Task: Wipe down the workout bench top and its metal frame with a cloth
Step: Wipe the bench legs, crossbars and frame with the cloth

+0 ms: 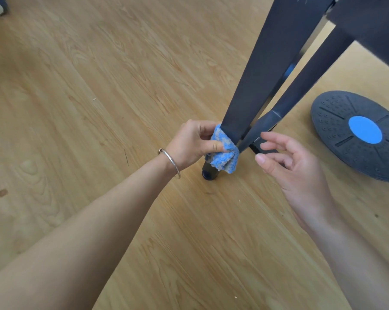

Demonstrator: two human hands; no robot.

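A wooden floor [99, 86] fills the view. From 1 o'clock the dark metal frame [263, 63] of the workout bench slants down toward the centre as two flat struts, with the edge of the bench top [372, 25] in the corner at 2 o'clock. A round dark balance board [336, 121] with a blue centre lies on the floor at 3 o'clock, apart from the frame. The left hand [193, 144], just left of centre, grips a bunched blue cloth [225, 153] between thumb and curled fingers and presses it against the foot of the nearer strut. The right hand [294, 166], at 4 o'clock from the cloth, hovers open with loosely bent fingers, holding nothing. A thin metal bracelet [170, 161] circles the left wrist. A black end cap [209, 173] shows under the cloth.
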